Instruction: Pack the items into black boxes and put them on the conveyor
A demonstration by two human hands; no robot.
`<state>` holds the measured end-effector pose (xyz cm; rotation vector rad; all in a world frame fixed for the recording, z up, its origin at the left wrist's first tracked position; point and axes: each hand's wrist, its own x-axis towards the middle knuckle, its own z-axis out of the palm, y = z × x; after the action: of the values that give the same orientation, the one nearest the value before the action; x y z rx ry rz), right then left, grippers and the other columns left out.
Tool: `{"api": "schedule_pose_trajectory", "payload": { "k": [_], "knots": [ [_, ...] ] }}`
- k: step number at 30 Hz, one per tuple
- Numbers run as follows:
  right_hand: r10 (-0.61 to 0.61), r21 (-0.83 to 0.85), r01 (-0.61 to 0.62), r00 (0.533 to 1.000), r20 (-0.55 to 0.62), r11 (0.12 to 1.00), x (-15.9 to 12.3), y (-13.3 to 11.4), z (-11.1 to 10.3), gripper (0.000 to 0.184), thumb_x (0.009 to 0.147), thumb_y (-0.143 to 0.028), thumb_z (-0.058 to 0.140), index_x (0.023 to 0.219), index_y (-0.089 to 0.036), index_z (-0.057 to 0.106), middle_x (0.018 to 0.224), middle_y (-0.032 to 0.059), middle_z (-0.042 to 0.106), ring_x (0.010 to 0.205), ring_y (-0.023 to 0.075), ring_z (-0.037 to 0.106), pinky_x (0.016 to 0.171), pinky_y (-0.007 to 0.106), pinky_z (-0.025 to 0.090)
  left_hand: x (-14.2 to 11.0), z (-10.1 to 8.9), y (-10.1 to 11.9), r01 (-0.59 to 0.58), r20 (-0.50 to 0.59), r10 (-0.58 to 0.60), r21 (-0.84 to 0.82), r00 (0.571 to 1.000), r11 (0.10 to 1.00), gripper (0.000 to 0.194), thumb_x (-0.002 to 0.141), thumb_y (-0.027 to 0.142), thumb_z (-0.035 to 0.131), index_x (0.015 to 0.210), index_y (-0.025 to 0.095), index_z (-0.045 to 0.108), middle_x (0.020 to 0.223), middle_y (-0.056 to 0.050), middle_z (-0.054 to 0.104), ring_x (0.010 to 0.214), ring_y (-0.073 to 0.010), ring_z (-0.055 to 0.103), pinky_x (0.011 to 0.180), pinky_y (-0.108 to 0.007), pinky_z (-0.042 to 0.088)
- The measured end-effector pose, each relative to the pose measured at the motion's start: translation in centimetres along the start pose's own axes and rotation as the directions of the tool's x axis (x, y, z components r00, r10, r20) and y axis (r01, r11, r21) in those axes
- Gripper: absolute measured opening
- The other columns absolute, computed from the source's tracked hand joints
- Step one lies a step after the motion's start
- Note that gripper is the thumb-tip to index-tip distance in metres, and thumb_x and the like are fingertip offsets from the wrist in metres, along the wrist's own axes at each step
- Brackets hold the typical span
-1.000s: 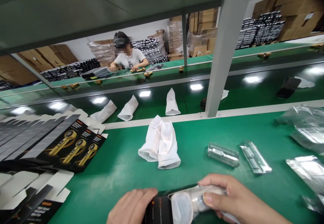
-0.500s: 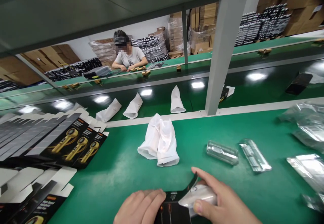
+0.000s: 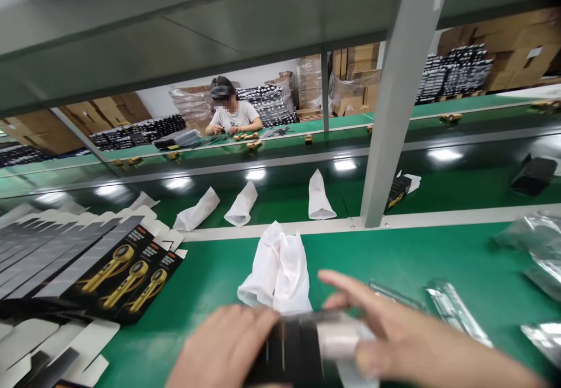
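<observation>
A black printed carton [image 3: 293,350], blurred by motion, lies at the front of the bench with my left hand [image 3: 223,344] closed round its left side. From the carton's right end sticks out an item in a white sleeve [image 3: 339,338]. My right hand [image 3: 394,329] has its thumb against that item, while its index finger stretches out above the carton. How far the item reaches inside is hidden. Just beyond the carton stand two white sleeved items [image 3: 276,268], leaning together. Clear plastic trays [image 3: 458,312] lie past my right hand, one partly covered by it.
Rows of black cartons [image 3: 118,277] with golden fan pictures fill the left side. Behind the bench edge, a green conveyor carries white sleeved items [image 3: 321,196]. A grey post [image 3: 390,113] rises at its edge. Across it, a person [image 3: 234,113] sits handling small parts.
The camera view has tipped up slightly. The carton now lies more level, its flap no longer stands up beside the sleeved item, and my right index finger has moved left above it.
</observation>
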<state>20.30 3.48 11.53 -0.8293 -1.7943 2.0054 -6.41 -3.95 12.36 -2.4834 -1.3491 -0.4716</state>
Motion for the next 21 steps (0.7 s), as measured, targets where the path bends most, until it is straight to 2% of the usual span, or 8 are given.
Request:
{"api": "schedule_pose_trajectory", "payload": {
  "k": [1, 3, 5, 7, 12, 17, 19, 21],
  "knots": [
    [-0.013, -0.136, 0.008, 0.999, -0.04, 0.991, 0.8, -1.8, -1.9, 0.074, 0.081, -0.051, 0.057, 0.143, -0.031, 0.021, 0.136, 0.0081, 0.042, 0.096, 0.0184, 0.061, 0.078, 0.028, 0.049, 1.7, -0.3, -1.6, 0.085, 0.031, -0.083, -0.038, 0.996, 0.996, 0.044, 0.077, 0.054, 0.058, 0.108, 0.023, 0.053, 0.092, -0.002, 0.069, 0.077, -0.0197, 0.064, 0.066, -0.028, 0.046],
    [-0.191, -0.435, 0.001, 0.9, -0.393, 0.9, 3.6, -4.2, -5.3, 0.054, 0.094, -0.051, 0.025, 0.143, -0.029, 0.016, 0.131, 0.0096, 0.046, 0.098, 0.0169, 0.06, 0.083, 0.031, 0.047, 5.7, 0.0, -5.0, 0.303, 0.122, -0.29, -0.098, 0.949, 0.948, 0.043, 0.077, 0.054, 0.058, 0.109, 0.025, 0.053, 0.101, -0.003, 0.066, 0.088, -0.0228, 0.062, 0.072, -0.031, 0.045],
    [-0.277, -0.571, -0.084, 0.811, -0.515, 0.817, 7.8, -4.4, -7.7, 0.049, 0.096, -0.042, 0.028, 0.141, -0.023, 0.025, 0.137, 0.0132, 0.037, 0.114, 0.0232, 0.049, 0.097, 0.043, 0.036, 9.8, 1.5, -8.4, 0.447, 0.17, -0.425, -0.123, 0.889, 0.886, 0.046, 0.079, 0.055, 0.053, 0.113, 0.024, 0.053, 0.109, -0.005, 0.063, 0.096, -0.0266, 0.059, 0.077, -0.035, 0.044],
    [-0.302, -0.668, -0.184, 0.785, -0.541, 0.721, 12.2, -2.9, -9.0, 0.044, 0.09, -0.035, 0.05, 0.13, -0.02, 0.042, 0.135, 0.011, 0.041, 0.117, 0.0275, 0.046, 0.097, 0.053, 0.035, 13.2, 4.2, -11.2, 0.484, 0.174, -0.46, -0.14, 0.871, 0.864, 0.047, 0.081, 0.053, 0.052, 0.115, 0.022, 0.052, 0.111, -0.008, 0.062, 0.097, -0.0278, 0.058, 0.079, -0.037, 0.043],
    [-0.305, -0.771, -0.321, 0.783, -0.543, 0.549, 17.7, 1.2, -10.4, 0.024, 0.087, -0.031, 0.057, 0.108, -0.017, 0.058, 0.115, 0.0059, 0.057, 0.102, 0.0209, 0.056, 0.087, 0.044, 0.046, 16.7, 10.8, -15.3, 0.502, 0.267, -0.44, -0.245, 0.858, 0.83, 0.033, 0.082, 0.041, 0.059, 0.104, 0.016, 0.059, 0.103, -0.007, 0.062, 0.097, -0.0226, 0.057, 0.09, -0.046, 0.04],
    [-0.318, -0.767, -0.352, 0.758, -0.57, 0.536, 14.1, -0.7, -10.9, 0.02, 0.092, -0.03, 0.048, 0.106, -0.017, 0.056, 0.09, 0.0009, 0.059, 0.073, 0.0126, 0.058, 0.067, 0.032, 0.05, 16.8, 10.7, -13.9, 0.581, 0.325, -0.483, -0.507, 0.813, 0.637, 0.052, 0.077, 0.042, 0.065, 0.121, 0.017, 0.051, 0.143, -0.013, 0.035, 0.133, -0.031, 0.026, 0.109, -0.054, 0.016],
    [-0.345, -0.779, -0.328, 0.757, -0.555, 0.534, 11.9, -2.3, -9.3, 0.022, 0.094, -0.021, 0.038, 0.109, -0.019, 0.055, 0.084, -0.0001, 0.056, 0.069, 0.0124, 0.055, 0.067, 0.031, 0.047, 16.7, 8.9, -11.1, 0.624, 0.411, -0.485, -0.632, 0.772, 0.459, 0.058, 0.083, 0.053, 0.051, 0.126, 0.015, 0.046, 0.142, -0.017, 0.038, 0.13, -0.0309, 0.034, 0.107, -0.049, 0.025],
    [-0.367, -0.808, -0.28, 0.78, -0.506, 0.518, 9.9, -3.1, -6.2, 0.029, 0.091, -0.015, 0.034, 0.107, -0.023, 0.056, 0.086, 0.0012, 0.054, 0.071, 0.0136, 0.054, 0.067, 0.03, 0.044, 16.3, 6.8, -7.5, 0.66, 0.549, -0.395, -0.711, 0.737, 0.244, 0.065, 0.087, 0.062, 0.03, 0.123, 0.012, 0.049, 0.124, -0.02, 0.056, 0.111, -0.0291, 0.056, 0.094, -0.045, 0.043]
  ]
}}
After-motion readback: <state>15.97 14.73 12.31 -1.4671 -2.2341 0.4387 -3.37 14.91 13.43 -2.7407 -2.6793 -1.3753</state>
